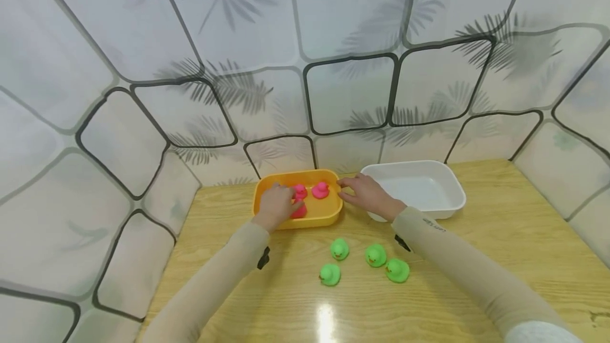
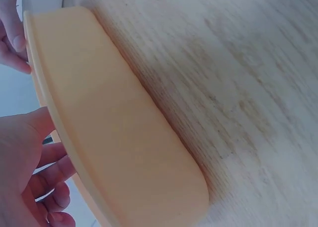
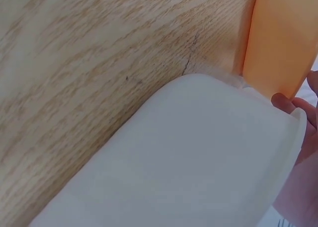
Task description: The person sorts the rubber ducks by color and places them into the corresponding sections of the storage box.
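Note:
An orange plastic bin (image 1: pixel 305 222) holds several pink rubber ducks (image 1: pixel 320 190). My left hand (image 1: pixel 275 206) is over its left part, fingers loosely bent behind the near rim in the left wrist view, with no duck between thumb and fingers there. One pink duck (image 1: pixel 299 210) lies right beside the left thumb and is partly covered. At the bin's right end, my right hand (image 1: pixel 367 193) has its fingertips at the rim, thumb and forefinger apart. The right wrist passes over the near left corner of a white bin (image 1: pixel 448 206).
Several green rubber ducks (image 1: pixel 339 249) sit on the wooden table (image 1: pixel 267 300) in front of the bins, between my forearms. Behind the table hangs a patterned cloth wall (image 1: pixel 352 94), close to the bins' far sides.

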A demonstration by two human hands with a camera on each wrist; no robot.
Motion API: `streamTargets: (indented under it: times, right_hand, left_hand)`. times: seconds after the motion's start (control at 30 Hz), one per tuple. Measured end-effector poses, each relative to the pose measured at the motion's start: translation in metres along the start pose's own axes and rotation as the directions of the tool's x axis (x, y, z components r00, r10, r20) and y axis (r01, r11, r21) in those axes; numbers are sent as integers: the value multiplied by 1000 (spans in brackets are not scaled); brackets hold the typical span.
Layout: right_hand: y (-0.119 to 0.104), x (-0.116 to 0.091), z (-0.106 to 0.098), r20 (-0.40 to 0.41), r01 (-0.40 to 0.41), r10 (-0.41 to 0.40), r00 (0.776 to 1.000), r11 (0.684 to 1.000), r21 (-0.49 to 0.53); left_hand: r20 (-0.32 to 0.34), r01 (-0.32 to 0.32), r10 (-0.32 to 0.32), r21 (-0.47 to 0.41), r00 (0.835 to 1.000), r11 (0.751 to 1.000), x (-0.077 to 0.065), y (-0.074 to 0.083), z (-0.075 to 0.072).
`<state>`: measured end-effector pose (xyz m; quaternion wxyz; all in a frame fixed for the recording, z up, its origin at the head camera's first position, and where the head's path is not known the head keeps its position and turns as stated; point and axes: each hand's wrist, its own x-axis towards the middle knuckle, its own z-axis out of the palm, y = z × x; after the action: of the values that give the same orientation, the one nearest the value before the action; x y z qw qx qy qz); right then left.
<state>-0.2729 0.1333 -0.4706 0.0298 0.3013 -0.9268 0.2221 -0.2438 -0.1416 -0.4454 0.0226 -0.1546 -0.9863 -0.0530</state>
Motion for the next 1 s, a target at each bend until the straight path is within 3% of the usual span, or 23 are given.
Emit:
streamTargets:
  times: [0.17, 0.4, 0.6, 0.7, 0.8, 0.93, 1.0]
  right_hand:
    - [-2, 0, -2, 2, -1, 1, 1000, 1000, -28]
    - [-6, -4, -5, -35, 11, -13, 999, 999, -47]
    - [-9, -18, -16, -81, 28, -31, 996, 999, -33]
    - [-6, -28, -21, -124, 55, -57, 991, 998, -18]
    - [-2, -37, -23, -157, 83, -82, 984, 997, -3]
    - [3, -48, -24, -174, 104, -102, 980, 995, 5]
    - [5, -54, -25, -183, 106, -103, 978, 994, 9]
  left_hand:
    - [-30, -28, 27, -5, 999, 1000, -5, 3, 0]
    - [-146, -118, 116, -4, 982, 993, -9, 9, 1]
    - [-140, -193, 182, -70, 973, 979, -9, 23, 0]
    - [-134, -255, 235, -156, 963, 954, -5, 31, 2]
    - [-135, -318, 293, -249, 947, 915, 0, 39, 4]
    - [-142, -387, 360, -306, 922, 870, 6, 49, 6]
    - [-143, -406, 380, -312, 914, 859, 9, 55, 6]
